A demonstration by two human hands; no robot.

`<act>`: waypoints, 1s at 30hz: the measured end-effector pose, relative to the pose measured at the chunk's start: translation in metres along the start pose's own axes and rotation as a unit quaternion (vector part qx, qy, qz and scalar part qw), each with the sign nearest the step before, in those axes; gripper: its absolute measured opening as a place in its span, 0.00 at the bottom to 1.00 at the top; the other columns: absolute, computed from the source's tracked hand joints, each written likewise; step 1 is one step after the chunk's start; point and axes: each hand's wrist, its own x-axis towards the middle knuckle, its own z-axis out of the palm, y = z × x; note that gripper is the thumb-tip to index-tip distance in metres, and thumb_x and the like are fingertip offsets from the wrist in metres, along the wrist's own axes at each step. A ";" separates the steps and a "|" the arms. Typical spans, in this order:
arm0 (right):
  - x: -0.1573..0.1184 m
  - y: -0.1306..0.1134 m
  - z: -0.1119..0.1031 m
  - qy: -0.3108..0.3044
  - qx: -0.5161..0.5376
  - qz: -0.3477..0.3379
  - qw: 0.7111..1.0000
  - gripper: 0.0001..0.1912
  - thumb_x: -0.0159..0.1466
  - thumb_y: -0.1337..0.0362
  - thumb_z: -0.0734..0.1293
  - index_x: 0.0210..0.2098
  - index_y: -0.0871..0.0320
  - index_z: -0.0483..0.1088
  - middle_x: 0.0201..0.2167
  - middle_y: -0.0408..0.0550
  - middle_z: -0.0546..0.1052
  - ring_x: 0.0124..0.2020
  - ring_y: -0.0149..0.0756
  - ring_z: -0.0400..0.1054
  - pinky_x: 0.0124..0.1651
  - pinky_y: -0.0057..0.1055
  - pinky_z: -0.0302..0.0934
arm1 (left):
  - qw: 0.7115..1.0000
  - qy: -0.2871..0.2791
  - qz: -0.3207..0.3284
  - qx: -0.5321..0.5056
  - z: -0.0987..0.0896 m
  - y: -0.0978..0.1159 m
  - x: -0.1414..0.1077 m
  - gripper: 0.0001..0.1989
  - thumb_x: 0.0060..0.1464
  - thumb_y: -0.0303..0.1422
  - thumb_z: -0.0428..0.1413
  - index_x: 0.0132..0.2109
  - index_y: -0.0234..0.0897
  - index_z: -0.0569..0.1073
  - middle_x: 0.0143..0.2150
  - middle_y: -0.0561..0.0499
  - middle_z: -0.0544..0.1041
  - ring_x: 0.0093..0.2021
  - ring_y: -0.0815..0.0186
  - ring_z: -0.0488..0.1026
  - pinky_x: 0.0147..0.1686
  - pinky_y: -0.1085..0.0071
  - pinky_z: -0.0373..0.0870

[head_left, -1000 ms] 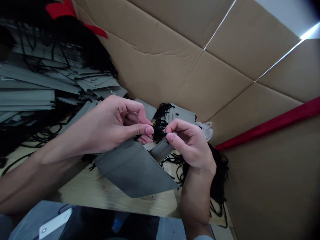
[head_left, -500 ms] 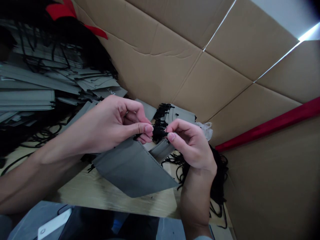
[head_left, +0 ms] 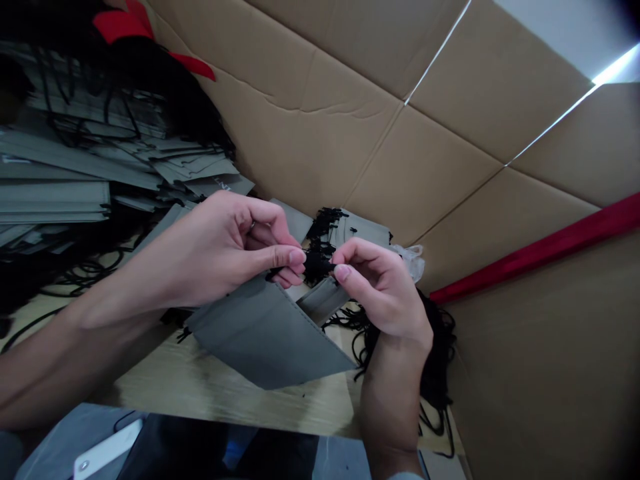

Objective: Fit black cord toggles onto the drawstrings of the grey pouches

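In front of me, both hands meet over a grey fabric pouch (head_left: pixel 270 333) with a stitched edge, which hangs tilted with one corner pointing down. My left hand (head_left: pixel 220 250) is closed, thumb pressed to the fingers around black cord. The tip of the same dark cord (head_left: pixel 324 267) is pinched between thumb and forefinger of my right hand (head_left: pixel 387 290). Fingers hide how the cord joins the pouch. Just behind the fingertips lie more grey pouches (head_left: pixel 363 227) with knotted black cord ends.
Stacked grey pouches (head_left: pixel 55 200) with black cords fill the left, red strips (head_left: pixel 123 25) above them. A cardboard wall (head_left: pixel 310 140) rises behind the wooden table (head_left: pixel 240 397). Black cords (head_left: pixel 437 360) hang at the right. A white tag-like object (head_left: pixel 107 450) lies below the table edge.
The pouch's lower corner has lifted slightly. Both hands keep nearly the same place and grip.
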 end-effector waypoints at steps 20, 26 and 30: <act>0.001 0.000 0.000 -0.007 0.001 0.006 1.000 0.09 0.78 0.59 0.73 0.41 0.55 0.76 0.34 0.41 0.73 0.34 0.32 0.64 0.37 0.32 0.59 | 1.000 -0.001 0.008 0.014 0.000 -0.001 -0.001 0.17 0.62 0.47 0.75 0.35 0.41 0.84 0.34 0.49 0.90 0.33 0.59 0.90 0.33 0.73 0.86; -0.008 -0.004 -0.021 0.005 -0.144 0.010 0.990 0.07 0.76 0.63 0.69 0.39 0.54 0.73 0.34 0.41 0.73 0.35 0.34 0.65 0.38 0.33 0.57 | 1.000 0.003 0.016 0.023 -0.001 0.000 -0.002 0.18 0.65 0.47 0.73 0.37 0.38 0.82 0.35 0.46 0.90 0.36 0.60 0.91 0.36 0.75 0.85; -0.016 -0.002 -0.042 0.046 -0.287 0.065 0.955 0.08 0.74 0.63 0.67 0.36 0.54 0.71 0.32 0.41 0.75 0.34 0.35 0.67 0.39 0.34 0.59 | 1.000 0.007 0.012 -0.012 0.000 -0.004 -0.002 0.17 0.64 0.46 0.74 0.40 0.38 0.81 0.36 0.47 0.91 0.38 0.60 0.91 0.38 0.76 0.86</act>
